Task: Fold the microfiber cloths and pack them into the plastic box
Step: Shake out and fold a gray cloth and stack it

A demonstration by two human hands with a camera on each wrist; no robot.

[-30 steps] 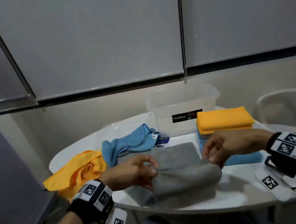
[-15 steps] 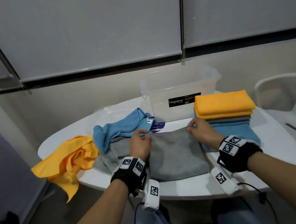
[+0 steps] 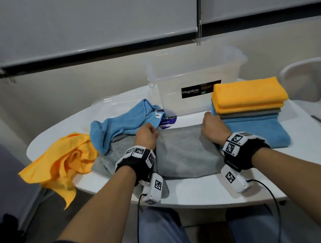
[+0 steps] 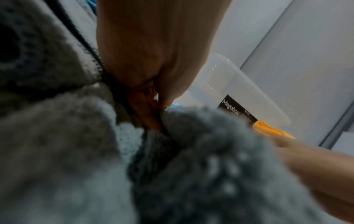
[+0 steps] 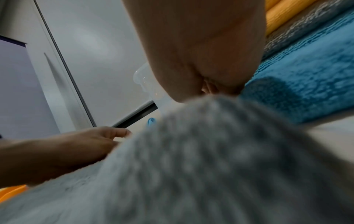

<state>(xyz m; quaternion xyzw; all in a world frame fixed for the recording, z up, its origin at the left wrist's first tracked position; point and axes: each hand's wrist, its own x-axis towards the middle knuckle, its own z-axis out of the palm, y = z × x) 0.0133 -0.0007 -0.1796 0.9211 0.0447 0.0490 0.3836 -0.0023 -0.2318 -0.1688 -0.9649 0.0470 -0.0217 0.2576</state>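
A grey microfiber cloth (image 3: 182,151) lies folded flat on the white table (image 3: 215,187) in front of me. My left hand (image 3: 147,136) pinches its far left corner and my right hand (image 3: 210,125) pinches its far right corner. In the wrist views the grey cloth (image 4: 191,166) (image 5: 201,159) fills the foreground under the curled fingers. The clear plastic box (image 3: 197,79) stands open behind the cloth. A folded stack with orange cloths (image 3: 248,94) on top, grey and blue below, sits at the right.
Unfolded cloths lie at the left: a blue one (image 3: 121,122), an orange one (image 3: 63,162) hanging over the table edge, and a grey one (image 3: 109,158). A clear lid (image 3: 110,105) lies behind them. A white chair (image 3: 313,78) stands at the right.
Both hands carried the near edge of the grey cloth away from me to its far edge, laying the fold flat. Over the last half second they stayed at the far corners.
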